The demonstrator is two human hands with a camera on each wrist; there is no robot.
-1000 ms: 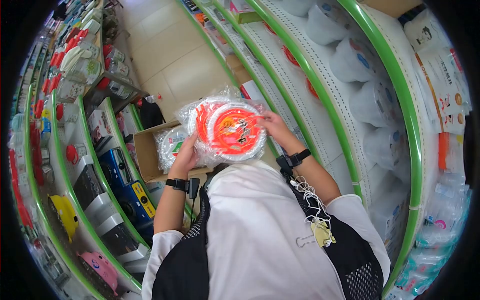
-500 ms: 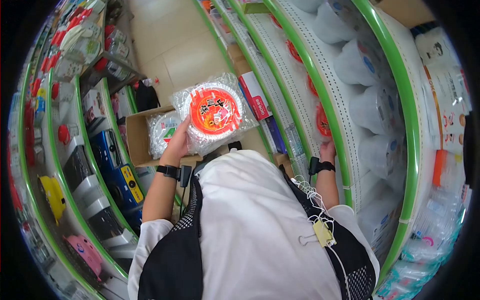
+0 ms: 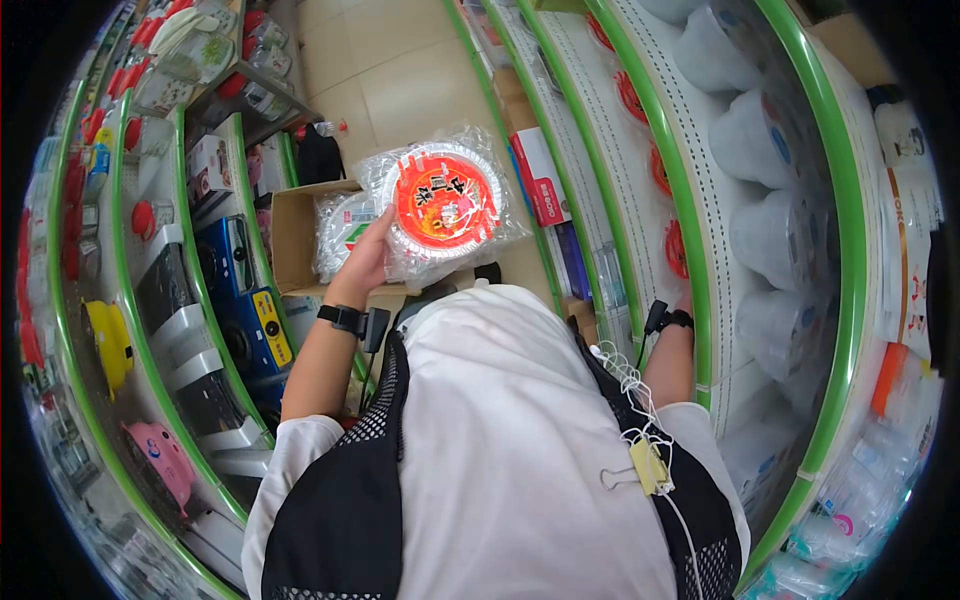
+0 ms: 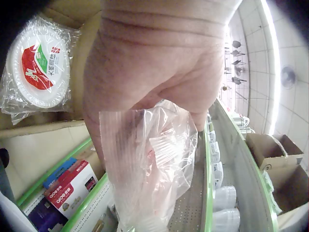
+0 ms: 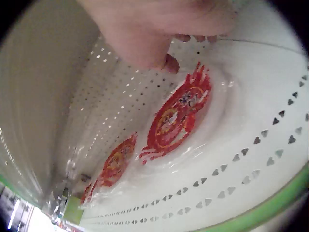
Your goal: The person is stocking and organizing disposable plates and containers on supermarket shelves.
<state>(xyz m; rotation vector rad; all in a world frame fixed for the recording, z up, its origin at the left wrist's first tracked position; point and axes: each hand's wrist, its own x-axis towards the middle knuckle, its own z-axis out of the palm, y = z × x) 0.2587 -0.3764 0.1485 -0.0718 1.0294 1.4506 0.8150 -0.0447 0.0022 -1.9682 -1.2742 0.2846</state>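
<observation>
In the head view my left hand (image 3: 368, 262) grips the left edge of a clear-wrapped pack of round plates (image 3: 447, 205) with a red printed label. The left wrist view shows that hand (image 4: 154, 67) from behind, with the crinkled wrapping (image 4: 149, 169) below it; its fingertips are hidden. My right hand is mostly hidden by a green shelf edge in the head view. In the right wrist view the right hand (image 5: 169, 34) hangs over the white perforated shelf, thumb and fingertips apart with nothing between them, just above a red-labelled pack (image 5: 178, 116).
A cardboard box (image 3: 293, 240) holding another wrapped plate pack (image 3: 345, 235) stands beyond my left hand. Green-edged shelves run along both sides, with clear plastic tubs (image 3: 765, 230) at the right and boxed goods (image 3: 265, 330) at the left. A red-and-white box (image 3: 540, 178) lies on a lower shelf.
My right hand has let go of the held pack and moved right into the shelf. My left hand keeps the pack, its label now turned differently. The head view has shifted slightly.
</observation>
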